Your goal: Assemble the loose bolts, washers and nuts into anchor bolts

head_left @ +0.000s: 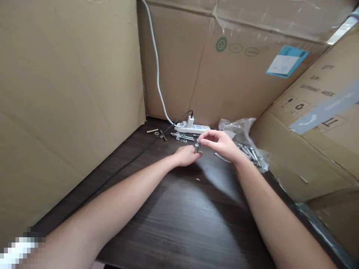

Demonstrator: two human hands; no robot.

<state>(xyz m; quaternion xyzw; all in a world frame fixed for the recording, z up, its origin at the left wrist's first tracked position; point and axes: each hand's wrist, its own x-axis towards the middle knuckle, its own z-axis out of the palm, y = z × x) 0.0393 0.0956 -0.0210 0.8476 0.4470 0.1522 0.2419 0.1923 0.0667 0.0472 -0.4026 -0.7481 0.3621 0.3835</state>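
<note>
Upright in my left hand point(185, 155) is a shiny metal expansion bolt point(197, 147), gripped between thumb and fingers just above the table. My right hand point(223, 145) comes in from the right and pinches the top end of the same bolt with thumb and forefinger. Whether a separate nut or washer sits between those fingertips is too small to tell. Behind my hands lie long bolt rods point(182, 136) and several washers point(183, 141). Farther left, brass-coloured sleeves point(152, 131) rest by more small rings.
A white power strip point(196, 129) with a plugged-in charger point(190, 121) stands at the back. Its black cable point(126, 164) crosses the table's left side. At right lies a clear plastic bag point(241, 129) with several bolts point(251, 154). Large cardboard boxes point(179, 74) enclose the dark table point(174, 220).
</note>
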